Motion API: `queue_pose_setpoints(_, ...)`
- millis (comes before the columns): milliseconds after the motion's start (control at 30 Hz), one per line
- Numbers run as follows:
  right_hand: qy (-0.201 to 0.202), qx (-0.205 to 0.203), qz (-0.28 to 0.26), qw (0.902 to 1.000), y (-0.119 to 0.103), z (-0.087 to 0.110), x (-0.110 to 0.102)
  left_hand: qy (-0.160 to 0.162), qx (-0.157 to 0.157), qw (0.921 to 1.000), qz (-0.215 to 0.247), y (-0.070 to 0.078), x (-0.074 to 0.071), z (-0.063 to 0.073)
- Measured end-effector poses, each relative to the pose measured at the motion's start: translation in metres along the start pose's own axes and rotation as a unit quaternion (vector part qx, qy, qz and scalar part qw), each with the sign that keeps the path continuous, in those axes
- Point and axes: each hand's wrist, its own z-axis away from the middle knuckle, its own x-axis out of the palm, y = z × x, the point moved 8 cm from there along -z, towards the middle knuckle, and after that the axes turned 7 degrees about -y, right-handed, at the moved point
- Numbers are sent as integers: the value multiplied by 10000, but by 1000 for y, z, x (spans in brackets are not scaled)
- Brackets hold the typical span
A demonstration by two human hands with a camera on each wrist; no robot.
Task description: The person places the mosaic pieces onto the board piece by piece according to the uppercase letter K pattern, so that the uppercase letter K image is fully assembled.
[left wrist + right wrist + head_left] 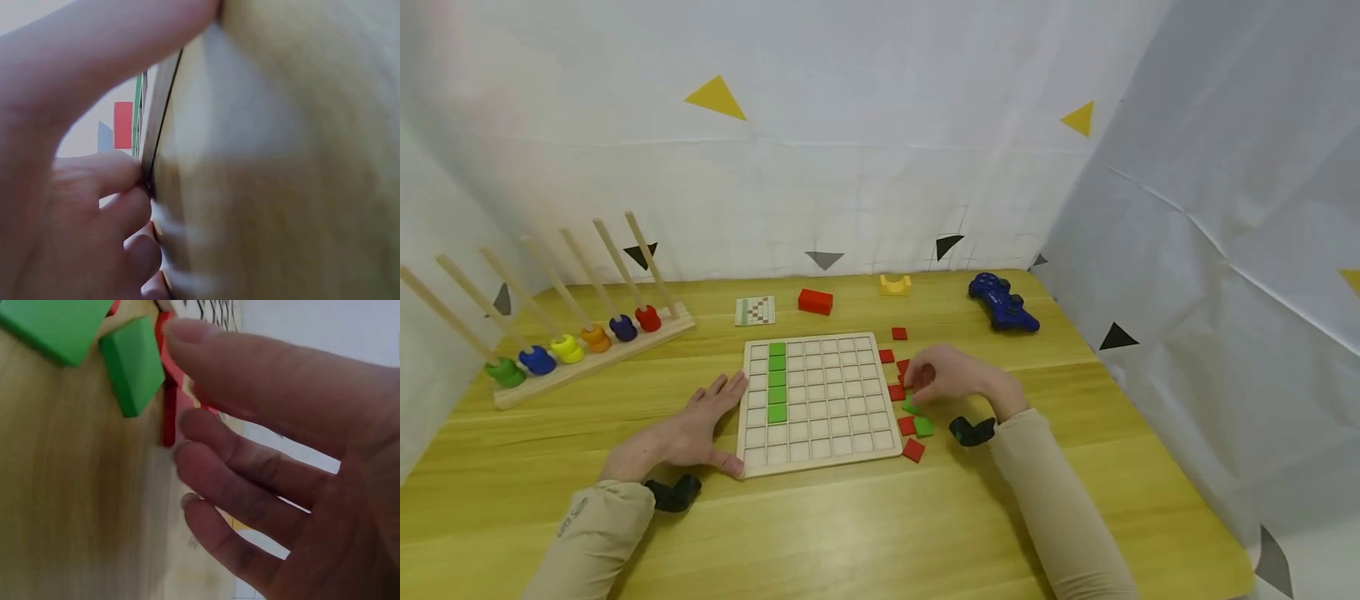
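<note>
A wooden grid board lies mid-table, with several green square tiles in a column near its left side. My left hand rests with its thumb and fingers spread against the board's left edge. To the right of the board, my right hand reaches over loose red tiles and green tiles. Its fingers bend loosely, with a gap to the thumb. A green tile lies close by the thumb tip; I see nothing held. The thumb hides the index finger there.
At the left stands a wooden peg rack with coloured rings. Along the back lie a small pattern card, a red block, a yellow arch block and a blue game controller. White sheeting surrounds the table.
</note>
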Motion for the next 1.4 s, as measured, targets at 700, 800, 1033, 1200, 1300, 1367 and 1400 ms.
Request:
queue_pose_setpoints(700,-192,534,256,9981,30,7,-2,-31,-62,10000,-34,4,-1,0)
queue_pose_setpoints(800,-212,592,229,9978,32,8,-4,-31,-69,10000,12,4,-1,0)
queue_pose_setpoints(1033,-152,705,155,9973,35,6,-4,-23,-48,10000,42,3,-1,1)
queue_pose_setpoints(1200,-106,800,189,9966,34,7,-4,-16,-57,10000,15,1,-1,1)
queue_pose_setpoints(1300,-105,799,255,9964,32,8,-4,-6,-55,10000,5,0,-1,1)
queue_pose_setpoints(1367,-112,800,284,9963,32,7,-4,-7,-50,10000,1,0,-1,1)
queue_pose_setpoints(1400,-115,809,278,9963,33,7,-3,-10,-46,10000,9,-1,0,1)
